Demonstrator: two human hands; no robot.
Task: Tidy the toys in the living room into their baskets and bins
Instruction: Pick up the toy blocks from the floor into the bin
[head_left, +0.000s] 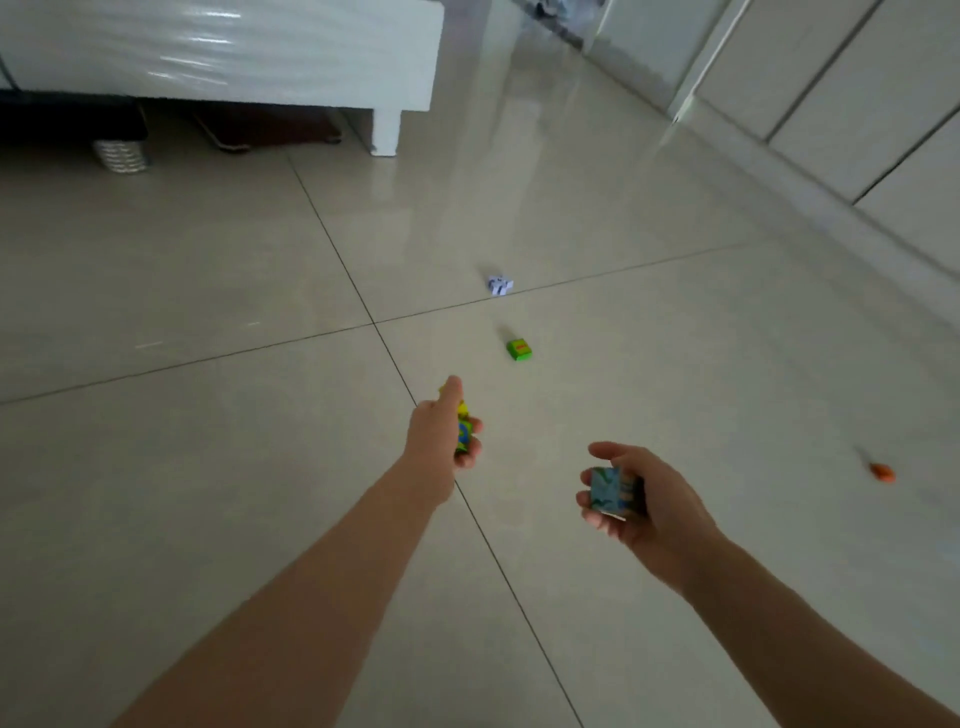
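Note:
My left hand is stretched out over the tiled floor and grips a yellow, green and blue toy block. Lower and to the right, my right hand holds a blue-green patterned cube against its fingers. Ahead of both hands a green cube lies on the floor. Farther on lies a small white and purple toy. A small orange toy rests on the floor at the far right.
A white cabinet on short legs stands at the back left, with a silver ribbed object under a dark piece beside it. White panelled doors run along the right side. The glossy tiled floor spreads around my arms.

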